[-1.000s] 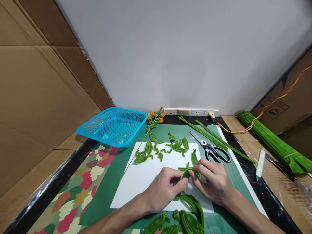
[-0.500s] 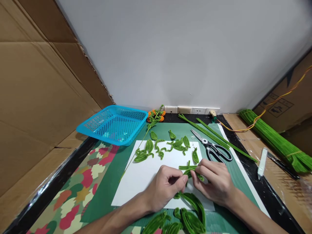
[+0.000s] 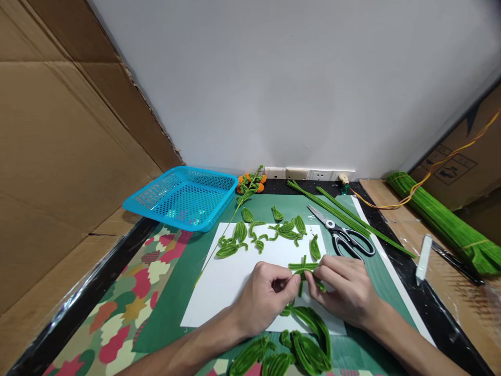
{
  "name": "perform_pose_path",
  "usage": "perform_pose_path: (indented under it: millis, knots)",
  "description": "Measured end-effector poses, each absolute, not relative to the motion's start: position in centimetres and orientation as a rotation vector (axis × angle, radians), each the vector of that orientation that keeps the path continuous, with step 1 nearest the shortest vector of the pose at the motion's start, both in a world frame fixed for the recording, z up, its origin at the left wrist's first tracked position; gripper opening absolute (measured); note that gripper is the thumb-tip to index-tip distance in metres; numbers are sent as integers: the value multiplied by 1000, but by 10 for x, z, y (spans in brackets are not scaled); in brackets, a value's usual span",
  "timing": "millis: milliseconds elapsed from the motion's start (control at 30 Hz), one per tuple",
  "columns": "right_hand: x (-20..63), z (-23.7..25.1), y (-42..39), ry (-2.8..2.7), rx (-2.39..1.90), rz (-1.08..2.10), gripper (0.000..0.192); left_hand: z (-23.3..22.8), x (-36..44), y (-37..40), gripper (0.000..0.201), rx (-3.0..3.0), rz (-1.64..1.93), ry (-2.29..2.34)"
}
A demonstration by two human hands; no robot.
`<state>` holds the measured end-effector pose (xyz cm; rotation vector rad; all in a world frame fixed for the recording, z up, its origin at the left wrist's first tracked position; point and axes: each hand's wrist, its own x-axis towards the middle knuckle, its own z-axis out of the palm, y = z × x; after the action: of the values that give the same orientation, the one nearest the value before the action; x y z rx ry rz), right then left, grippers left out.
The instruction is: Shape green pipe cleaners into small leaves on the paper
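One bent green strip [image 3: 302,270], over white sheet [image 3: 219,290], spans left hand [image 3: 268,296] and right hand [image 3: 344,284], both clamped on it. Step judged: shaping; next move calls for steady pinch, gradual bend.

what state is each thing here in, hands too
left hand, pinching the held green strip
right hand, pinching the same strip
held green strip, bent in an arch
scissors, look closed, lying flat
blue basket, upright, open side up
white paper, lying flat, partly covered
green leaf pieces, loose, spread out
green bundle, banded together
plug, looks plugged in
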<state>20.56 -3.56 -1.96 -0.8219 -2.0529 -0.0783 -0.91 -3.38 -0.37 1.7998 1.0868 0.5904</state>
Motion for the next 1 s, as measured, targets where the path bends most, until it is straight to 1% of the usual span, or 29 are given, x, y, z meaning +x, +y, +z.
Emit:
perform_pose_path:
  millis: [133,300,633,1000]
  knots:
    - [208,-14,-35,-2042,-859,-72,33,0,-11,-32,53,1703,692,1060]
    - [210,-13,-34,-2038,-890,-80,34,2,-12,-30,42,1570,816,1030]
    - [211,-9,-34,-2046,-898,-103,36,0,-5,-30,27,1723,694,1099]
    - [212,-19,-34,-2080,-898,-84,37,1,-7,-32,27,1787,700,1080]
